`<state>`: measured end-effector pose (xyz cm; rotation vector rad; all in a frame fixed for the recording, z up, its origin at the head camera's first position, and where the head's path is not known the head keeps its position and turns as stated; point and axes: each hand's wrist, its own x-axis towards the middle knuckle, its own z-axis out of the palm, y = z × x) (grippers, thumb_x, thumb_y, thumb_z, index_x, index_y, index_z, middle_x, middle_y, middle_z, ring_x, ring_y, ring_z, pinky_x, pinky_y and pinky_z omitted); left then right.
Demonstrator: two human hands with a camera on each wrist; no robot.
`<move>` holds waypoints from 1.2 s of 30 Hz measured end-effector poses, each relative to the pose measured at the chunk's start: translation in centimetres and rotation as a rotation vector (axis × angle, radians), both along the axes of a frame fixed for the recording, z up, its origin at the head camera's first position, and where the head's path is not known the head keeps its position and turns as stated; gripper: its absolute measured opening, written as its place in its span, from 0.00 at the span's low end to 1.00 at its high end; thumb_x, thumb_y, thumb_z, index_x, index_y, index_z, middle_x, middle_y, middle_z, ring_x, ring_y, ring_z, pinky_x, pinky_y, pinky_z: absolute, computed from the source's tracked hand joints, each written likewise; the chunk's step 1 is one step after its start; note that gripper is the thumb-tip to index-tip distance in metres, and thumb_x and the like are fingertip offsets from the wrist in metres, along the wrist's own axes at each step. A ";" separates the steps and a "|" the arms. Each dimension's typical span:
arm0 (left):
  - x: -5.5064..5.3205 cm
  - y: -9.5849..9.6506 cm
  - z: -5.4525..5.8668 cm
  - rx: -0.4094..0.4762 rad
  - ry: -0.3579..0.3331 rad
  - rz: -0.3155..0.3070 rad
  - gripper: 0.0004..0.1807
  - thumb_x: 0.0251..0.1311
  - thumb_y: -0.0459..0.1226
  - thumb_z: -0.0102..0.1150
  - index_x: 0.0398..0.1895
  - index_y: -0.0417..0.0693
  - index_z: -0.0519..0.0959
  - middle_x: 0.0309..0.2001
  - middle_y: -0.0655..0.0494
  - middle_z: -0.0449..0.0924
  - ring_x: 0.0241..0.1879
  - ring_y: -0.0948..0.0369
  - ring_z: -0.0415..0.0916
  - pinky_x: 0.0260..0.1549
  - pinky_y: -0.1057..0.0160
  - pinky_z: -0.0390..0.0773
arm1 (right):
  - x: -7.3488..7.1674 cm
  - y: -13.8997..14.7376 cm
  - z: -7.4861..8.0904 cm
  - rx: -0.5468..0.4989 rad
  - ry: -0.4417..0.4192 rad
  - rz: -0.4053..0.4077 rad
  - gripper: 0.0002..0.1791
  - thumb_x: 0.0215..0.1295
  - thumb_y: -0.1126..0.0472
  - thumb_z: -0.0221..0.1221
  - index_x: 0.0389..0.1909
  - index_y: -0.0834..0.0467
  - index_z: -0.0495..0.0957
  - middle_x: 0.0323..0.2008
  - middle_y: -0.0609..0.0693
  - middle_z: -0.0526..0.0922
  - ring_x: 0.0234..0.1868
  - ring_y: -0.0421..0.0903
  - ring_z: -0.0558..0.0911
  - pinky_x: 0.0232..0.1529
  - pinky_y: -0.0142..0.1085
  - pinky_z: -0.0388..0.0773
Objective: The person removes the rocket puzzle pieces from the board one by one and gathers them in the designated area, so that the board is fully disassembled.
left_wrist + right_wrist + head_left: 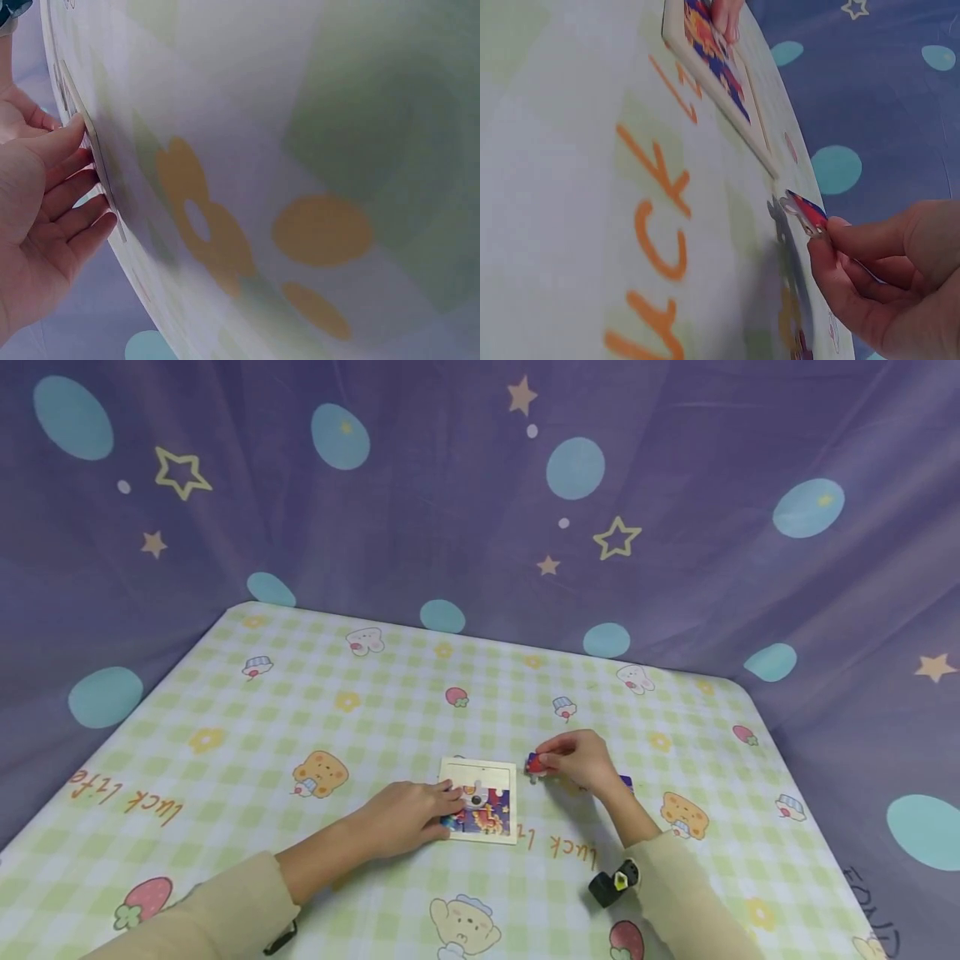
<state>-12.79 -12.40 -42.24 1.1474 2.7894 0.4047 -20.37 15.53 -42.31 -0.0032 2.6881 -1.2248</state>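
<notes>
A small wooden jigsaw tray (513,806) lies on the table, its lower part filled with colourful pieces (491,817) and its upper part showing bare board. My left hand (401,817) rests at the tray's left side, fingertips over the pieces there; in the left wrist view its fairly straight fingers (82,217) touch the tray's edge. To the right of the tray, my right hand (583,762) pinches a red and blue jigsaw piece (808,211) between thumb and fingertips, tilted just above the cloth.
Another dark blue piece (627,783) lies behind the right wrist, partly hidden. A checked green and white tablecloth (390,718) with printed figures covers the table. A purple curtain (450,527) hangs behind it. A black wrist device (615,883) sits by the right sleeve.
</notes>
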 end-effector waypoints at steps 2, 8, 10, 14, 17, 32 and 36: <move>0.0 0.0 0.0 0.001 0.003 -0.001 0.23 0.60 0.47 0.61 0.58 0.48 0.78 0.61 0.53 0.77 0.62 0.52 0.74 0.57 0.51 0.79 | -0.1 0.4 0.0 0.028 0.018 0.032 0.04 0.58 0.63 0.65 0.33 0.59 0.86 0.31 0.53 0.89 0.25 0.38 0.82 0.27 0.28 0.75; 0.0 0.1 0.1 -0.017 0.012 -0.003 0.23 0.60 0.47 0.61 0.57 0.48 0.78 0.61 0.53 0.77 0.62 0.52 0.75 0.57 0.51 0.78 | -0.2 0.9 -0.3 0.110 0.114 0.125 0.03 0.55 0.63 0.67 0.30 0.58 0.87 0.28 0.51 0.88 0.24 0.37 0.78 0.27 0.28 0.74; -0.1 0.3 0.2 -0.049 0.019 -0.005 0.23 0.60 0.47 0.61 0.57 0.48 0.78 0.60 0.53 0.77 0.62 0.52 0.75 0.57 0.52 0.79 | -0.2 1.0 -0.5 0.142 0.152 0.144 0.03 0.55 0.62 0.68 0.29 0.57 0.87 0.27 0.50 0.88 0.24 0.37 0.77 0.29 0.28 0.74; -0.2 0.8 0.7 -0.128 0.042 -0.009 0.23 0.59 0.47 0.62 0.56 0.48 0.79 0.59 0.52 0.79 0.61 0.52 0.76 0.57 0.53 0.79 | -0.2 1.1 -0.7 0.175 0.199 0.164 0.03 0.55 0.62 0.68 0.27 0.57 0.87 0.27 0.49 0.88 0.25 0.36 0.77 0.30 0.28 0.74; -0.2 1.1 1.0 -0.157 0.069 -0.016 0.22 0.58 0.46 0.64 0.54 0.47 0.80 0.57 0.52 0.80 0.59 0.52 0.78 0.57 0.54 0.79 | -0.2 1.1 -0.6 0.182 0.207 0.174 0.03 0.56 0.62 0.68 0.27 0.57 0.87 0.27 0.49 0.88 0.24 0.36 0.77 0.28 0.28 0.74; -0.7 1.4 0.9 -0.028 0.153 -0.053 0.12 0.52 0.39 0.69 0.39 0.45 0.85 0.43 0.53 0.85 0.45 0.59 0.81 0.49 0.62 0.81 | -0.3 1.8 -0.8 0.171 0.226 0.220 0.03 0.56 0.63 0.67 0.28 0.58 0.87 0.26 0.50 0.88 0.22 0.35 0.77 0.24 0.27 0.73; -0.6 1.4 0.9 -0.012 0.118 -0.042 0.14 0.54 0.39 0.68 0.42 0.44 0.84 0.45 0.53 0.84 0.47 0.59 0.81 0.50 0.62 0.81 | -0.3 2.0 -0.9 0.176 0.223 0.215 0.02 0.56 0.63 0.67 0.28 0.57 0.87 0.27 0.50 0.88 0.23 0.35 0.77 0.25 0.26 0.73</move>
